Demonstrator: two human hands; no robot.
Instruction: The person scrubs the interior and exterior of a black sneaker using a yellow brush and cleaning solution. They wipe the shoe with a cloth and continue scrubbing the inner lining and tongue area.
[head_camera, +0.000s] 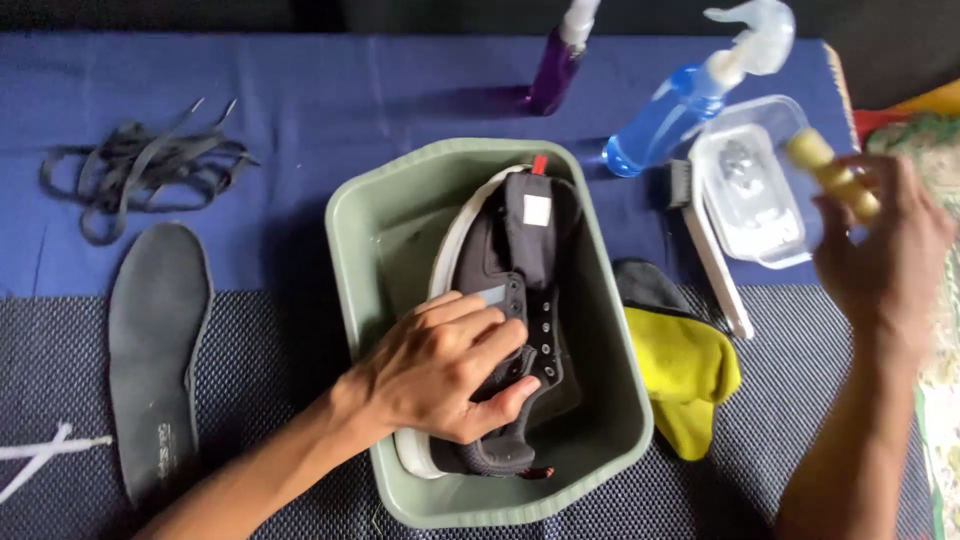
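A black shoe (525, 250) with a white sole lies on its side in a grey-green plastic basin (365, 230). My left hand (440, 370) grips the shoe around its lace-hole side and holds it in the basin. At the right my right hand (885, 255) is raised above the table, blurred, closed on a small yellowish cylinder-shaped object (830, 172). It hovers beside a clear plastic tub (750, 190).
A blue spray bottle (680, 110) and a purple spray bottle (555, 65) stand behind the basin. A white-handled brush (712, 262) and a yellow-and-black cloth (680, 365) lie to its right. Black laces (140, 165) and a grey insole (155, 350) lie at the left.
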